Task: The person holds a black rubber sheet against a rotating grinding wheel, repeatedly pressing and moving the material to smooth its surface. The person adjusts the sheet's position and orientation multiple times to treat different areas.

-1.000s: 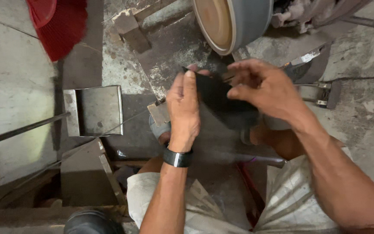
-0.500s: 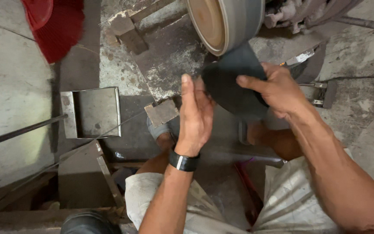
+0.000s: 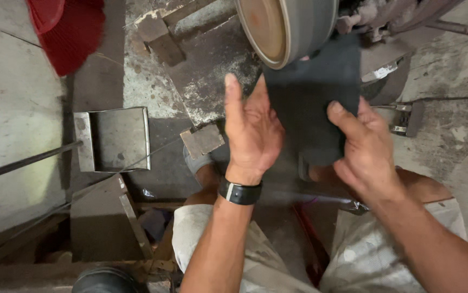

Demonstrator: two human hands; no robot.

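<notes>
I hold a dark grey flat sheet [image 3: 311,103] in both hands, its top edge up against the rim of a large grey wheel with a brown face [image 3: 288,24]. My left hand [image 3: 250,130], with a black watch on the wrist, grips the sheet's left edge, thumb pointing up. My right hand [image 3: 364,149] pinches the sheet's lower right side with the thumb on top. My knees in light trousers show below.
A grey metal tray [image 3: 115,138] sits on the floor at left, with a thin rod [image 3: 25,163] crossing beside it. A red broom head [image 3: 68,30] lies top left. A small metal block [image 3: 201,141] rests near my left hand. Machine parts crowd the top right.
Both hands have lifted the dark sheet up and away from my lap until it meets the wheel's rim. The sheet now looks flatter and more spread out.
</notes>
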